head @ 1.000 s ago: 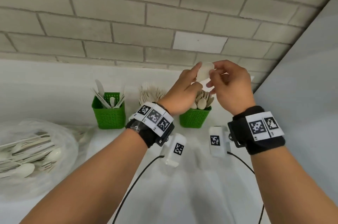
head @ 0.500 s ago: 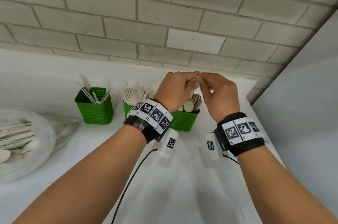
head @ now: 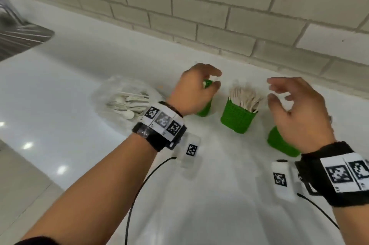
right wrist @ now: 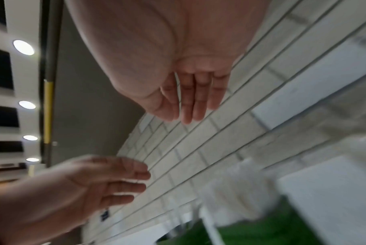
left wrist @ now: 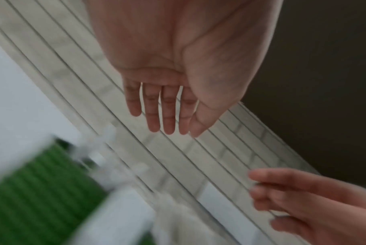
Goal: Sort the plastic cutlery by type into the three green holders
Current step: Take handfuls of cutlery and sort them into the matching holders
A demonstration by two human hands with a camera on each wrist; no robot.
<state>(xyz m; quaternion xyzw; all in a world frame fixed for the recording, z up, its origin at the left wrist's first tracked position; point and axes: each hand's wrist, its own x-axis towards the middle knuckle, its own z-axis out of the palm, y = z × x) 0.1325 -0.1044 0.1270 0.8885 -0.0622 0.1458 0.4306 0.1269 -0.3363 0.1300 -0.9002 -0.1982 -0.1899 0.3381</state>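
Observation:
Three green holders stand on the white counter (head: 83, 61). My left hand (head: 216, 79) hovers over the left holder (head: 205, 109), fingers loosely spread and empty, as the left wrist view shows (left wrist: 163, 116). The middle holder (head: 237, 120) is packed with pale forks (head: 245, 99). My right hand (head: 272, 89) hangs above the right holder (head: 278, 143) and hides most of it; its fingers (right wrist: 190, 102) are straight and hold nothing. A clear bag of loose white cutlery (head: 125, 101) lies left of the holders.
A brick wall (head: 219, 5) runs just behind the holders. A steel sink (head: 18, 31) sits at the far left. Two cables (head: 139, 194) trail from the wrist cameras over the counter's near part.
Both hands were pinching a white spoon together over the right holder. They have parted and are empty now, the left one moved left over the left holder. The head view swung down.

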